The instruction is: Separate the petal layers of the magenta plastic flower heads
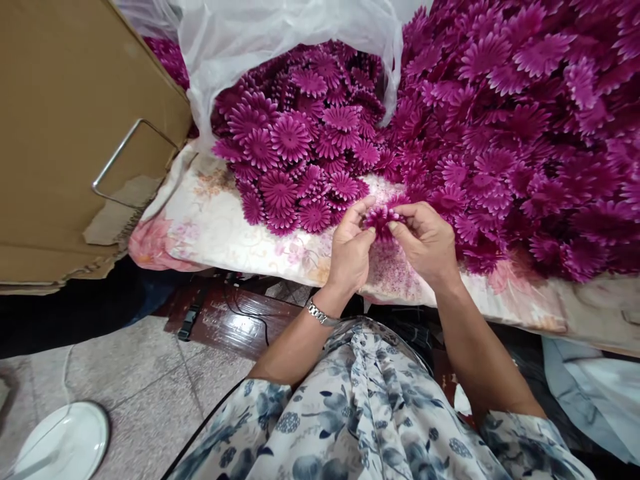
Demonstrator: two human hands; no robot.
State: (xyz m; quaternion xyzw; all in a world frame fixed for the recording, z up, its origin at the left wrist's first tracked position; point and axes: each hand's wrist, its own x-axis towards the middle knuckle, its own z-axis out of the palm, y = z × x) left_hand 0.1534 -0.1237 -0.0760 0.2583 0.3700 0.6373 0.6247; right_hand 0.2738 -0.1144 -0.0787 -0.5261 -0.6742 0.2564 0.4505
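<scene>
Between my two hands is a magenta artificial flower [382, 220] with pale petal tips, held just above the table's front edge. My left hand [352, 243], with a metal watch band [320, 312] at the wrist, pinches its left side between thumb and fingers. On its right side, the thumb and forefinger of my right hand [427, 240] are closed on the petals. Just beyond my left hand, a heap of matching flower heads [290, 137] spills from a white plastic bag [300, 30]. A larger loose pile of magenta petal pieces [520, 133] lies to the right.
A floral cloth [220, 230] covers the table. At the left stands a cardboard box [75, 120] with a bent metal handle [120, 157]. Below are a brown board [225, 317] with a dark cable and a round white base [65, 443] on the tiled floor.
</scene>
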